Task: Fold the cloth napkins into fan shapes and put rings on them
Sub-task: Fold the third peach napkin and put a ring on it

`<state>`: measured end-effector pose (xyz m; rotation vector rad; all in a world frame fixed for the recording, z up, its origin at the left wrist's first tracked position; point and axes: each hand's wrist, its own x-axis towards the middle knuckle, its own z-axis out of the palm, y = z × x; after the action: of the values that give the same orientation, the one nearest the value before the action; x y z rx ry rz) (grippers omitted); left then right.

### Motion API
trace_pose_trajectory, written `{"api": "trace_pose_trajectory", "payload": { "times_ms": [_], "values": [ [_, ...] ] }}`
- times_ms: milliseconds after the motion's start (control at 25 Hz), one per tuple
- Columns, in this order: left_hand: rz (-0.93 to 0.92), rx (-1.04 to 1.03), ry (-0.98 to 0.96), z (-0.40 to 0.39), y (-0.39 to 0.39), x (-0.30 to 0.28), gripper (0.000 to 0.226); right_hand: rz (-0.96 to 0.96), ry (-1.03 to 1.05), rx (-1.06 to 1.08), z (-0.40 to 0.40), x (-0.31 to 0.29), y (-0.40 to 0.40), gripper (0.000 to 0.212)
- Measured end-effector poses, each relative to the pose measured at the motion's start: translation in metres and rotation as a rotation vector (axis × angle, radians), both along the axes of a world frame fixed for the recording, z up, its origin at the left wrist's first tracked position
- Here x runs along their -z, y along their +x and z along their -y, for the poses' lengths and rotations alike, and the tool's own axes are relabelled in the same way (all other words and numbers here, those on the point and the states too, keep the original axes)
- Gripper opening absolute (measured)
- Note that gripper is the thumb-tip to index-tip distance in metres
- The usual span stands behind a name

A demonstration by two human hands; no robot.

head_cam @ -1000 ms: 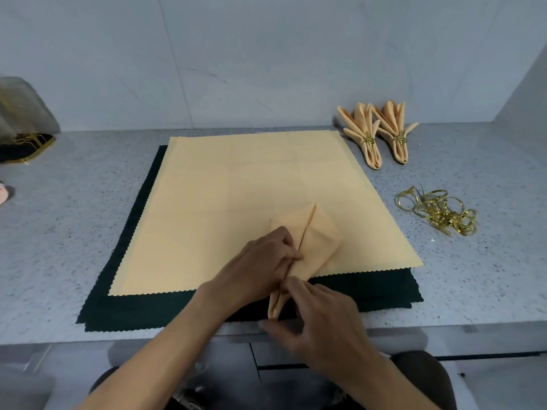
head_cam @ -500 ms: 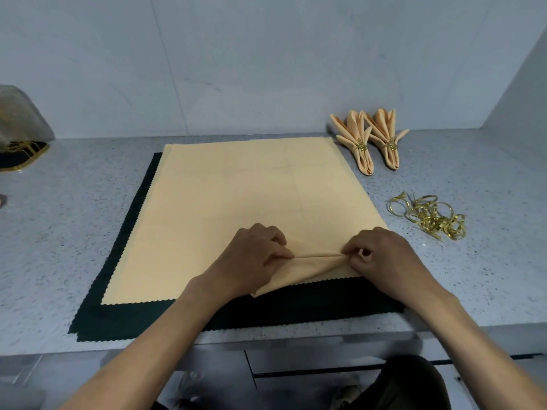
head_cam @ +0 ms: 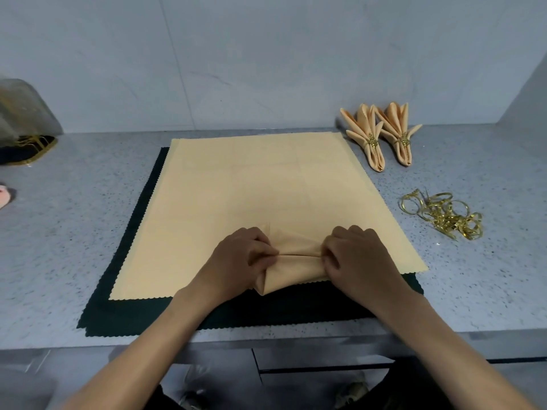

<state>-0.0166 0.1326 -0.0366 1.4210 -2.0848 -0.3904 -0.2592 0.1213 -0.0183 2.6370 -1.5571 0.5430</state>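
My left hand point(head_cam: 242, 257) and right hand point(head_cam: 353, 255) each pinched one end of the folded napkin point(head_cam: 291, 266), fingers curled tight on the cloth. It lay at 6 o'clock on the flat peach napkin point(head_cam: 251, 202), over the dark napkins point(head_cam: 142, 313), close to the worktop point(head_cam: 74, 232) front edge. A centre crease ran hand to hand. To do this step well, I judged both pinches should stay level and taut so the pleats stack evenly, and the narrow end should be kept tight enough for a ring. Gold rings point(head_cam: 442, 216) sat at 3 o'clock, an easy reach for my right hand over bare worktop. Two finished fans point(head_cam: 381, 134) lay at 1 o'clock, well apart. The front edge was near, so I judged any sliding should go toward 12. Clutter at 9 o'clock stayed far off.
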Motion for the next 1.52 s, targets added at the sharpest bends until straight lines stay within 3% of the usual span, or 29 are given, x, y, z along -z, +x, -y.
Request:
{"api": "trace_pose_trajectory", "payload": {
  "times_ms": [80, 200, 320, 480, 600, 840, 1040, 1240, 1440, 1520],
  "values": [
    [0.001, 0.011, -0.003, 0.003, -0.001, -0.002, 0.021, 0.013, 0.032, -0.081, 0.0, -0.006, 0.021, 0.008],
    [0.084, 0.032, -0.046, -0.001, 0.0, -0.003, 0.029, 0.179, 0.155, -0.2, 0.001, 0.001, 0.033, 0.017],
    [0.184, 0.2, -0.026, -0.015, 0.016, -0.007, 0.038, 0.267, 0.183, -0.189, 0.003, 0.011, 0.029, 0.012],
    [0.427, 0.309, 0.039, -0.031, 0.029, -0.011, 0.069, 0.365, 0.24, -0.146, 0.005, 0.012, 0.031, 0.007],
    [0.424, 0.256, -0.086, -0.035, 0.019, -0.01, 0.061, 0.404, 0.297, -0.138, 0.005, 0.013, 0.03, 0.008],
    [0.465, 0.142, -0.161, -0.022, 0.005, -0.007, 0.048, 0.42, 0.334, -0.122, 0.007, 0.012, 0.03, 0.008],
    [0.391, 0.15, -0.249, -0.008, 0.002, -0.006, 0.033, 0.444, 0.347, -0.133, 0.008, 0.012, 0.027, 0.007],
    [0.455, 0.155, -0.358, -0.001, 0.0, -0.006, 0.022, 0.467, 0.355, -0.155, 0.008, 0.01, 0.026, 0.013],
    [0.311, 0.17, -0.279, 0.001, 0.0, -0.047, 0.014, 0.291, 0.437, -0.254, -0.001, -0.028, -0.008, 0.055],
    [0.131, 0.081, -0.092, -0.002, -0.002, -0.077, 0.019, 0.453, 0.528, -0.222, -0.001, -0.05, -0.021, 0.054]
  ]
}}
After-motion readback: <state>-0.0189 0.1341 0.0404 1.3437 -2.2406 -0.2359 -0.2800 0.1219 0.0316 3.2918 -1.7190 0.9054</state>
